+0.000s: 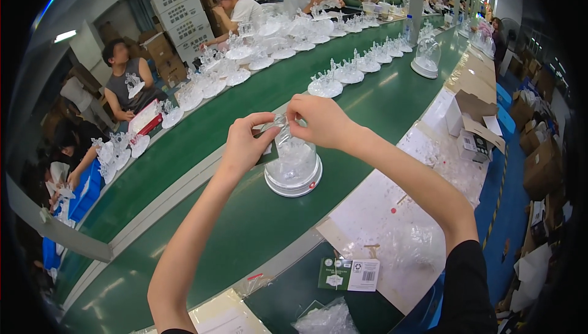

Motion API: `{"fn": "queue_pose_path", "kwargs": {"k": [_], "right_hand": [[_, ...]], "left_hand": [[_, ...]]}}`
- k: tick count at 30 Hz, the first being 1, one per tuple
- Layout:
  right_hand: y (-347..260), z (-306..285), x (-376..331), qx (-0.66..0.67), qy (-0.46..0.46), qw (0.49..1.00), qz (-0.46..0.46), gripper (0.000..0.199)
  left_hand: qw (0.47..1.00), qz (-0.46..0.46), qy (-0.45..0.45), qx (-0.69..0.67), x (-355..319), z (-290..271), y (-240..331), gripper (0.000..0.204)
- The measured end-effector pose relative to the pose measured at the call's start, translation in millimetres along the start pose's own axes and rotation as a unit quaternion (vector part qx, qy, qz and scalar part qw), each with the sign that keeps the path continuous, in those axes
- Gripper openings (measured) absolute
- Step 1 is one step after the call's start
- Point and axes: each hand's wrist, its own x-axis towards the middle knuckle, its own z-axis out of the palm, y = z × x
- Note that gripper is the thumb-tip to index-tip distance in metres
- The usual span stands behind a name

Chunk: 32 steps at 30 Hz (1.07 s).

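Observation:
A clear dome (293, 161) on a round white base (295, 188) stands upright on the green conveyor belt in front of me. My left hand (250, 140) is closed, thumb and forefinger pinching around the dome's top knob (280, 119). Beneath its fingers a small dark green card (269, 154) rests against the dome's left side. My right hand (323, 121) is closed too, its fingertips pinched at the right of the knob. Whatever fine thing lies between those fingertips is hidden. The dome's contents are blurred by glare.
Several clear figurines on round bases (349, 72) line the belt ahead. Another dome (426, 59) stands at far right. Beside me, a white worktop (373, 211) holds plastic wrap (413, 245) and an open carton (474, 113). A green-and-white card (349, 274) lies nearest me. Co-workers sit across the belt.

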Motion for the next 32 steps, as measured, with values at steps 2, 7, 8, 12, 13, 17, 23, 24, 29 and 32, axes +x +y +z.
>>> {"fn": "queue_pose_path", "kwargs": {"k": [2,7,8,12,13,17,23,24,29,32], "right_hand": [[0.1,2.7,-0.5,0.036,0.009,0.998,0.041,0.011],[1.0,13.1,-4.6,0.087,0.034,0.994,0.058,0.011],[-0.4,15.0,-4.4,0.111,0.043,0.991,0.063,0.012],[-2.2,19.7,-7.3,0.193,0.042,0.976,0.094,0.012],[-1.4,21.3,-8.0,0.205,0.052,0.974,0.082,0.009],[-1.9,25.5,-12.3,0.224,0.073,0.970,0.060,0.007],[-3.1,30.7,-9.9,0.212,0.071,0.975,0.018,0.007],[-3.4,31.8,-9.2,0.212,0.072,0.974,0.019,0.007],[-7.1,37.0,-5.5,0.200,0.072,0.977,-0.002,0.009],[-9.5,37.3,-4.0,0.194,0.066,0.979,-0.002,0.009]], "left_hand": [[1.000,-0.016,0.009,-0.012,0.1,1.1,2.4,0.030],[0.997,0.065,-0.007,0.046,8.7,-3.1,16.8,0.032],[0.991,0.099,-0.018,0.093,12.5,-4.9,16.2,0.029],[0.982,0.127,-0.051,0.130,20.8,-6.0,16.4,0.022],[0.982,0.127,-0.050,0.131,20.7,-6.3,16.6,0.022],[0.993,0.071,-0.063,0.075,16.9,-1.8,15.4,0.017],[0.994,0.057,-0.078,0.057,15.1,-3.4,15.4,0.016],[0.994,0.055,-0.073,0.060,14.3,-4.2,16.0,0.016],[0.995,0.036,-0.076,0.055,9.7,-9.9,15.7,0.015],[0.995,0.023,-0.080,0.055,8.1,-13.6,16.2,0.015]]}}
